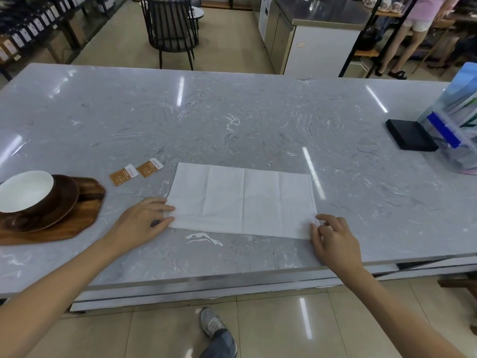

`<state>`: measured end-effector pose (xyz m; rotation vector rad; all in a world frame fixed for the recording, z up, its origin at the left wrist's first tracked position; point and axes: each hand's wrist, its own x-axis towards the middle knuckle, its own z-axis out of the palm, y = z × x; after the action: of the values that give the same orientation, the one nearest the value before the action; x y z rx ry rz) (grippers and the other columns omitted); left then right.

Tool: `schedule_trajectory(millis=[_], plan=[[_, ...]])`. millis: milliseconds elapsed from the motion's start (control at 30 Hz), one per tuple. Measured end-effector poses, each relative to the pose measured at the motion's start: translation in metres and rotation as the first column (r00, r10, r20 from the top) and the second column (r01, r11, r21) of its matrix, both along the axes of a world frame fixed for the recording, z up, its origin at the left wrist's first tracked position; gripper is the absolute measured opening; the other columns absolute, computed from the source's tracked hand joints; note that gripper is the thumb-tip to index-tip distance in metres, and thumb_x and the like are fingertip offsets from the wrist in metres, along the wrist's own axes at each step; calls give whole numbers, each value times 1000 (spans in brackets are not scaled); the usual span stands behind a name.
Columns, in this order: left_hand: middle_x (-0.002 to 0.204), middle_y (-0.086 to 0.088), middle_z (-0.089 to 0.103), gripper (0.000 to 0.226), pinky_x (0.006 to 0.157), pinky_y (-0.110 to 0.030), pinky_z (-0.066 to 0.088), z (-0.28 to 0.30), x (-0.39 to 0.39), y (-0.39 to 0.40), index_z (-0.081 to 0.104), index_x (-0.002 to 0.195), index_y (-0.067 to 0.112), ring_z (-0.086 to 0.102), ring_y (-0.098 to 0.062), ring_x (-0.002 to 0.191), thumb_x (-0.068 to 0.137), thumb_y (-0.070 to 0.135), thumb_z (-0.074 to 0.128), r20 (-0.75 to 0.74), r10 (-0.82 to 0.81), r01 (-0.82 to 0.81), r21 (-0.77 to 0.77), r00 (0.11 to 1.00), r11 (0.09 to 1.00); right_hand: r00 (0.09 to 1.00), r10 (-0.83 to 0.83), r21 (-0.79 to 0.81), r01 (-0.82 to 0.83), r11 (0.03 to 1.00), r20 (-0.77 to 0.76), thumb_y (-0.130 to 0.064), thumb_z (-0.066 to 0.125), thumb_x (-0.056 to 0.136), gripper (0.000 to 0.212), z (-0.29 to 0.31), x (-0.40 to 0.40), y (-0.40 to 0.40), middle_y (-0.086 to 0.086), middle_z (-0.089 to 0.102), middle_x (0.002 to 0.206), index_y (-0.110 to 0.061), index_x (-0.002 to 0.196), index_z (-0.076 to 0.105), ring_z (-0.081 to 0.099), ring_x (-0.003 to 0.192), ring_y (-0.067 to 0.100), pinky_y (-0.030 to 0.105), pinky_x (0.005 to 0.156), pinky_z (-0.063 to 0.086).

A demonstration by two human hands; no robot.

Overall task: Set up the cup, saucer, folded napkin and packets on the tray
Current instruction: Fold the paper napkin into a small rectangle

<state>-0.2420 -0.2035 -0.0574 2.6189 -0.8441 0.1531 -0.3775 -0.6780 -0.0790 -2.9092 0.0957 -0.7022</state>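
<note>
A white napkin (242, 200) lies flat on the grey marble table, folded into a long rectangle with crease lines. My left hand (144, 219) pinches its near left corner. My right hand (333, 236) touches its near right corner with the fingertips. At the far left a brown cup with a white inside (25, 191) sits on a brown saucer (65, 200), which rests on a wooden tray (85, 215). Two orange packets (120, 174) (150, 167) lie on the table between the tray and the napkin.
A black box (410, 135) and a clear plastic organiser (454, 130) stand at the table's right end. The table's near edge (232, 277) runs just below my hands. A dark chair (170, 29) and a counter stand beyond the table; a person stands at the far right.
</note>
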Motion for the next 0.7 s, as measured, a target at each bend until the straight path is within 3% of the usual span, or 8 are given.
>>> schedule_trajectory(millis=[67,167,233,300,367,467,567,700], plan=[[112,1,77,37,93,-30,53,1,7,-7,62,53,15,66,-21,117,85,19,80,13,-45,45,13,999,999,998,63,-26,-63,998,4,-29,51,99,48,2,9,0,12,75,109,-6,58,61,65,97,32,32,57,52],[119,5,73,39,94,-24,50,-2,17,-9,53,57,14,65,-14,118,86,21,79,-55,-103,105,37,993,994,980,194,-10,-194,981,-47,-26,52,97,34,-3,15,-8,14,74,112,-1,84,71,65,102,34,41,78,58],[124,16,65,32,92,-22,49,-3,26,-6,55,67,18,63,-6,116,90,31,73,-145,-97,104,44,985,994,972,209,72,-202,977,-106,-30,50,97,35,-6,18,-14,12,72,117,-2,98,71,65,107,31,42,82,59],[129,22,57,22,94,-18,44,-4,34,-3,64,89,24,57,-2,119,92,46,63,-217,-99,113,55,971,992,960,239,143,-218,965,-149,-33,48,98,36,-6,21,-19,9,68,126,-6,111,69,63,116,28,43,89,57],[140,20,49,45,106,-19,36,-6,40,-1,62,122,26,45,-2,133,89,55,56,-307,-98,119,50,947,992,933,297,159,-268,950,-202,-34,45,100,44,-7,26,-25,7,61,141,-9,131,63,54,132,27,45,105,49],[158,20,25,79,120,-23,13,-5,49,2,33,155,24,16,-3,150,88,58,56,-408,-72,121,96,910,988,912,274,102,-255,962,-305,-41,35,103,56,-6,29,-31,0,40,161,-19,153,43,31,152,23,42,119,31],[164,20,-3,94,126,-36,1,-3,61,4,4,161,28,-8,-6,153,88,70,46,-407,-37,167,288,913,943,893,165,32,-167,985,-420,-53,23,103,62,-4,28,-32,-10,20,168,-30,161,22,14,157,19,47,124,19],[164,21,-9,110,125,-38,-1,-3,71,5,-1,161,31,-10,-9,153,76,91,33,-368,-25,176,382,930,907,870,82,11,-88,996,-487,-63,17,99,65,-1,26,-33,-19,13,168,-40,161,13,11,157,21,49,124,14]])
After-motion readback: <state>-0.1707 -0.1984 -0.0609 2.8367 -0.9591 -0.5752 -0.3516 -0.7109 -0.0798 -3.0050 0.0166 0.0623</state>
